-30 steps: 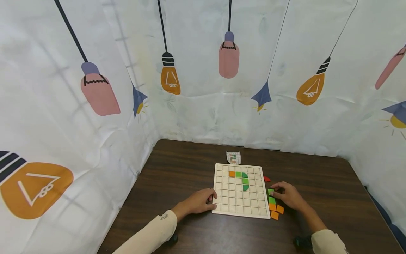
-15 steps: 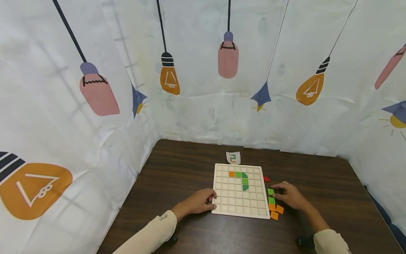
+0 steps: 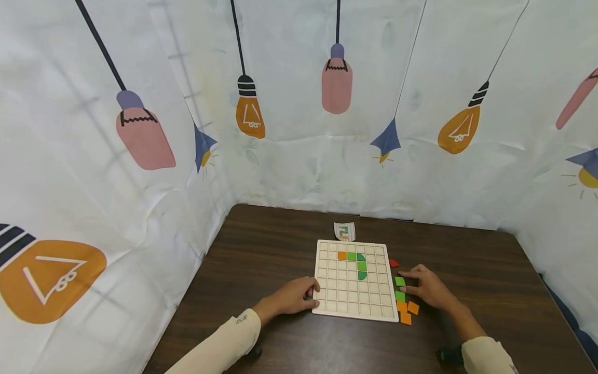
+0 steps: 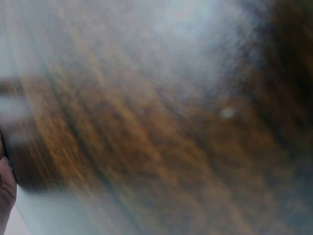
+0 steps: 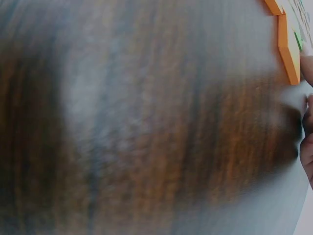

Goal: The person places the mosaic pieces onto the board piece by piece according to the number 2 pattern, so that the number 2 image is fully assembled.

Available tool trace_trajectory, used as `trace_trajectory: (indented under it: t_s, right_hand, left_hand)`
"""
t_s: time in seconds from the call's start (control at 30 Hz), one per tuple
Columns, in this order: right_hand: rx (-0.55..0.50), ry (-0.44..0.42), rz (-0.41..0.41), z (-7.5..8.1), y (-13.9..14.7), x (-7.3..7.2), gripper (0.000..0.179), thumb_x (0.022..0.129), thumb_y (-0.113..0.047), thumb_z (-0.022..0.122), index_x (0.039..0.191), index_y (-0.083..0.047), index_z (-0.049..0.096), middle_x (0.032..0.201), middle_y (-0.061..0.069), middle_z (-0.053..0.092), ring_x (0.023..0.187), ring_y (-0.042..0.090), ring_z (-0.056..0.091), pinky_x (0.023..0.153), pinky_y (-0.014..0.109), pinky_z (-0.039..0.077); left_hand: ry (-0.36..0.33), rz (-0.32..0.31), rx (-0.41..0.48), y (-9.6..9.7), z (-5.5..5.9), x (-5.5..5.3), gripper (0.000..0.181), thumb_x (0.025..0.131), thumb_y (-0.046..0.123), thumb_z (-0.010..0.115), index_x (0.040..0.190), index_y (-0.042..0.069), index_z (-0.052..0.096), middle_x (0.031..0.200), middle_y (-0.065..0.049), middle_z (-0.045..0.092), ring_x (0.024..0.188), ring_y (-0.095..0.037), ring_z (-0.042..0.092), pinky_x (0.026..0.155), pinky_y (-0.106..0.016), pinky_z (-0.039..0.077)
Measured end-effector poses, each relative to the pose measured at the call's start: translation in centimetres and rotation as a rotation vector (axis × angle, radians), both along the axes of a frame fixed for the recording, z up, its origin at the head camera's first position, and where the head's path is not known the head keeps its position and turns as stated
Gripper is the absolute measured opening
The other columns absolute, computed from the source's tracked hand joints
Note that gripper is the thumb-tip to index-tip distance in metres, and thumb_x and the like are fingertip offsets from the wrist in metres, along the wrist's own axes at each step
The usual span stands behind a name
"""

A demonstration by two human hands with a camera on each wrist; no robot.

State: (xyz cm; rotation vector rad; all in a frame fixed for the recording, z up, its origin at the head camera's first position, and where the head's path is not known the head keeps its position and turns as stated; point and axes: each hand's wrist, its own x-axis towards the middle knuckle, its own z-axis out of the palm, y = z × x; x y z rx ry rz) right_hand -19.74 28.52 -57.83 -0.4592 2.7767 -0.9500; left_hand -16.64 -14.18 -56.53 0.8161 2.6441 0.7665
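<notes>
A pale square grid board [image 3: 343,296] lies on the table. In its upper part sit an orange tile [image 3: 342,256], green square tiles [image 3: 352,256] and darker green rounded tiles [image 3: 362,276]. At the board's left edge my left hand [image 3: 291,297] holds on with its index finger and thumb. My right hand [image 3: 431,289] is at the loose tiles by the right edge, index finger and thumb spread on either side of a light green square tile [image 3: 399,281]. I see no lifted tile. Only fingertips of each hand show in the wrist views.
Another green tile [image 3: 400,296] and several orange tiles [image 3: 405,318] lie below the right hand. A red piece [image 3: 394,263] is beside the board's upper right edge. A small printed pattern card [image 3: 344,231] lies behind the board. Printed white sheeting [image 3: 289,171] surrounds the table.
The right thumb has drawn back from over the upper green tile to below it, leaving the tile in sight. My left hand and the board stay put.
</notes>
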Motion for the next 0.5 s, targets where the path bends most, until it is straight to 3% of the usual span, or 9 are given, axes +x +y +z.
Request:
trace_trajectory:
  t_s: [0.5]
  right_hand:
    - [0.034, 0.116, -0.027, -0.33, -0.36, 0.38, 0.033, 0.086, -0.023, 0.078, 0.117, -0.012, 0.075, 0.099, 0.0, 0.057, 0.082, 0.011, 0.049, 0.07, 0.024, 0.041]
  left_hand:
    - [0.006, -0.003, -0.009, 0.02, -0.25, -0.14, 0.024, 0.092, 0.032, 0.071, 0.109, 0.02, 0.059, 0.088, 0.011, 0.049, 0.074, -0.001, 0.045, 0.07, -0.019, 0.04]
